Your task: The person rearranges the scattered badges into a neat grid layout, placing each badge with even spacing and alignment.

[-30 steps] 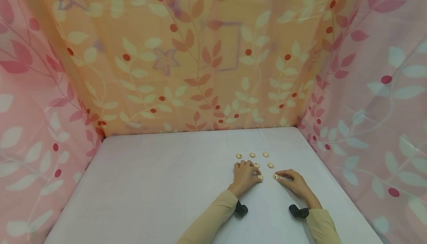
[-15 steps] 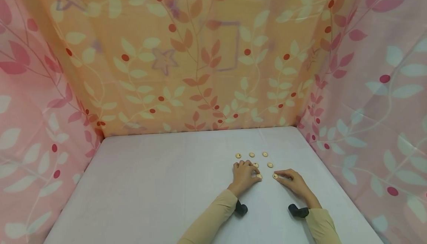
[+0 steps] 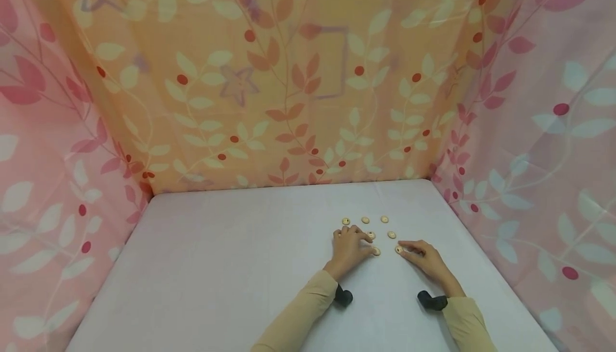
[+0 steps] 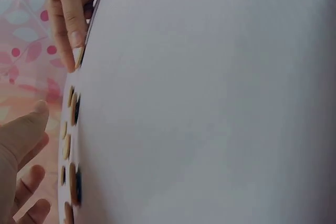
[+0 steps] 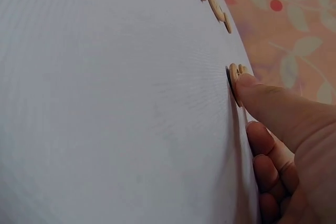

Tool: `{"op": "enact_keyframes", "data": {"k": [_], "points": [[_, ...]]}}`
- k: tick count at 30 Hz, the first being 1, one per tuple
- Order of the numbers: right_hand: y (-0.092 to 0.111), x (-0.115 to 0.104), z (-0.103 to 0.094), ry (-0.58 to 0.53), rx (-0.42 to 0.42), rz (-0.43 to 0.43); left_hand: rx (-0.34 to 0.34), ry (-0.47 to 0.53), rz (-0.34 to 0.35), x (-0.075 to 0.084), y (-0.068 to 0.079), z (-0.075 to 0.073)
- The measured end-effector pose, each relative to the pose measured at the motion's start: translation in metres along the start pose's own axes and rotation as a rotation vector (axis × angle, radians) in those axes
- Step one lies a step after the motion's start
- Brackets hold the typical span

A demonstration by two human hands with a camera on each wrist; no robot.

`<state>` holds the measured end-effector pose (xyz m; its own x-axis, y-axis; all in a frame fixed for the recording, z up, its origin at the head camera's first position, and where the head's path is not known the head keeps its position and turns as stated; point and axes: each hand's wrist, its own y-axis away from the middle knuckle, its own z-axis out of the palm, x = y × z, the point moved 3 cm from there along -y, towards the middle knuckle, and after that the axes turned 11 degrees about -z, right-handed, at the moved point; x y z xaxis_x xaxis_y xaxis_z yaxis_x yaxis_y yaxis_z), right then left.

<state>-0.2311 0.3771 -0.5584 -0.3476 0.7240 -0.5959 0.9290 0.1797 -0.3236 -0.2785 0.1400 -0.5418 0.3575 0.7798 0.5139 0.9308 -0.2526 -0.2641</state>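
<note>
Several small round wooden discs lie in short rows on the white table, some with a dark mark on top. My right hand (image 3: 428, 261) pinches the front right disc (image 3: 399, 249) between thumb and fingers; in the right wrist view the thumb lies across that disc (image 5: 234, 77). Left of it, my left hand (image 3: 348, 250) hovers with its thumb beside the front left disc (image 3: 376, 251) and a finger near the middle-row disc (image 3: 371, 235). In the left wrist view that hand's thumb and fingers are spread apart and hold nothing.
Behind the hands is a back row with a left disc (image 3: 346, 221), a middle disc (image 3: 365, 220) and a right disc (image 3: 384, 219). Another disc (image 3: 392, 235) lies in front of them. Patterned curtains (image 3: 289, 74) enclose the table (image 3: 207, 266) at the back and sides.
My left hand has drawn slightly left, its thumb and finger parting from the front left disc. The right hand stays on its disc. The head view has shifted a little.
</note>
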Motion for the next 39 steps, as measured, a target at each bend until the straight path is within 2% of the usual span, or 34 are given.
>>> {"op": "enact_keyframes", "data": {"k": [4,8,17,28,39], "points": [[-0.001,-0.002,0.000,0.004,-0.010,0.057,0.045,0.013,-0.025,-0.011,-0.002,-0.009],[-0.005,-0.005,0.001,0.043,0.033,0.055,0.094,0.025,-0.045,-0.026,-0.004,-0.018],[-0.024,-0.017,0.001,0.205,0.107,-0.014,0.110,0.029,-0.086,-0.053,-0.005,-0.036],[-0.068,-0.031,0.002,0.254,0.136,-0.075,0.184,0.022,-0.091,-0.084,-0.005,-0.058],[-0.098,-0.039,0.013,0.321,0.138,-0.176,0.229,0.005,-0.134,-0.123,-0.007,-0.085]]}}
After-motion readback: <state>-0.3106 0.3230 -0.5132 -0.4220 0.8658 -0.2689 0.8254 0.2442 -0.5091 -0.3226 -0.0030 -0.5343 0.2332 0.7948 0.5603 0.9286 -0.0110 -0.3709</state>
